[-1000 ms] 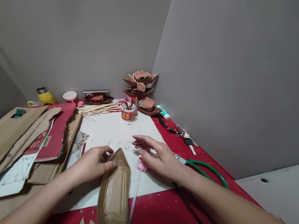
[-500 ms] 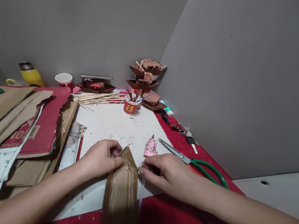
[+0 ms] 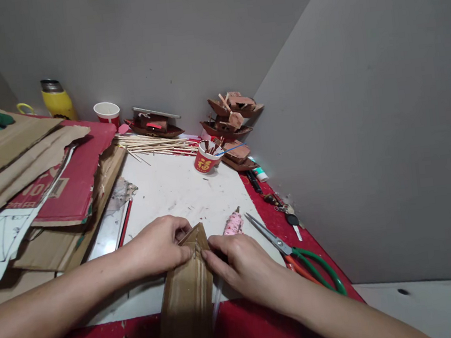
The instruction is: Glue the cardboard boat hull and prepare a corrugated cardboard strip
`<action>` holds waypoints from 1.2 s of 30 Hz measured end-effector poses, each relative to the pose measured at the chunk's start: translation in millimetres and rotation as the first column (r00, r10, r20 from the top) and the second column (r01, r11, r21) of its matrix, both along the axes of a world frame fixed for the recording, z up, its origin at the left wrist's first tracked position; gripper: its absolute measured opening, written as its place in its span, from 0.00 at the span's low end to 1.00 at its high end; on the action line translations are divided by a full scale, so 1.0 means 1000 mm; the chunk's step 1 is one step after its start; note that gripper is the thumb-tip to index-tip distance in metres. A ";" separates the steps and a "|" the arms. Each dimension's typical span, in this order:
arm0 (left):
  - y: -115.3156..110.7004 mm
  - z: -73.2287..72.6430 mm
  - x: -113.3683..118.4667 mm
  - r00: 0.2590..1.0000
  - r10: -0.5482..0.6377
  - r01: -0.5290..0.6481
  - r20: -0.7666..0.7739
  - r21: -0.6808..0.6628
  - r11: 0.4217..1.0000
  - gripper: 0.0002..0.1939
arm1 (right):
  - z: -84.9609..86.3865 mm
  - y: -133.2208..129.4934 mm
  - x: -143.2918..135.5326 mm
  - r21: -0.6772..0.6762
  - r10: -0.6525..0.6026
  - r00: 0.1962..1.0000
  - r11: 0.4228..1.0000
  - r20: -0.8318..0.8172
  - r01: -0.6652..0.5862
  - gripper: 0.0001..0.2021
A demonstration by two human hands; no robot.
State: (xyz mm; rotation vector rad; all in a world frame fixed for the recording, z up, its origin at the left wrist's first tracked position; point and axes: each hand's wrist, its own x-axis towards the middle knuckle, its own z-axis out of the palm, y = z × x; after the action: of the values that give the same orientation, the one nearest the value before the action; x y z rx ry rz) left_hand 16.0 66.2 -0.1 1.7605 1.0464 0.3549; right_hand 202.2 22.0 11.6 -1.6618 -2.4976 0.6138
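Note:
A long folded cardboard piece (image 3: 188, 307) with a pointed tip runs from the bottom edge up between my hands. My left hand (image 3: 163, 245) pinches the left side of its tip, thumb on the inner face and fingers behind. On the right side of the tip, my right hand (image 3: 239, 261) closes its thumb and fingers on the cardboard edge. Beyond my right hand lies a pink wrapped tool (image 3: 233, 224) with a metal nozzle. Scissors (image 3: 284, 247) with green handles rest right of it, blades pointing away.
Stacked cardboard (image 3: 44, 247) fills the left. Behind are a yellow bottle (image 3: 58, 104), a white-and-red cup (image 3: 107, 116), thin wooden sticks (image 3: 154, 144), brown model boats (image 3: 231, 125) and a red cup (image 3: 204, 163) holding sticks. Keys (image 3: 292, 219) lie at the right edge.
The view has shifted slightly. My right hand has come in against the cardboard tip and now grips its right edge; my left hand keeps its hold.

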 end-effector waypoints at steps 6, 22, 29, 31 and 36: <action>-0.002 0.002 -0.001 0.992 0.047 -0.019 0.119 -0.230 0.973 0.06 | 0.002 0.004 -0.005 -0.075 -0.034 0.991 0.997 -0.126 0.024 0.12; -0.018 0.001 0.005 0.963 0.128 -0.077 0.238 -0.212 0.974 0.10 | -0.003 0.000 0.002 -0.044 -0.006 0.966 0.999 -0.259 -0.006 0.13; -0.021 0.001 0.007 0.962 0.147 -0.088 0.231 -0.248 0.965 0.10 | -0.006 0.000 0.000 -0.053 -0.005 0.957 0.999 -0.290 -0.011 0.14; -0.022 0.002 0.008 0.962 0.159 -0.099 0.222 -0.257 0.961 0.10 | -0.009 0.000 0.001 -0.051 -0.003 0.954 0.999 -0.299 -0.013 0.13; -0.021 0.003 0.009 0.960 0.173 -0.114 0.222 -0.254 0.960 0.09 | -0.012 0.001 0.001 -0.053 -0.008 0.942 0.999 -0.335 -0.010 0.13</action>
State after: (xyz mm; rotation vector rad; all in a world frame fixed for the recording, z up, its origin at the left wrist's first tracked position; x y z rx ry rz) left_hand 25.3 45.2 3.1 1.3908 0.9980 0.5010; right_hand 203.0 23.0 -0.3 -1.4285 -2.2557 0.8889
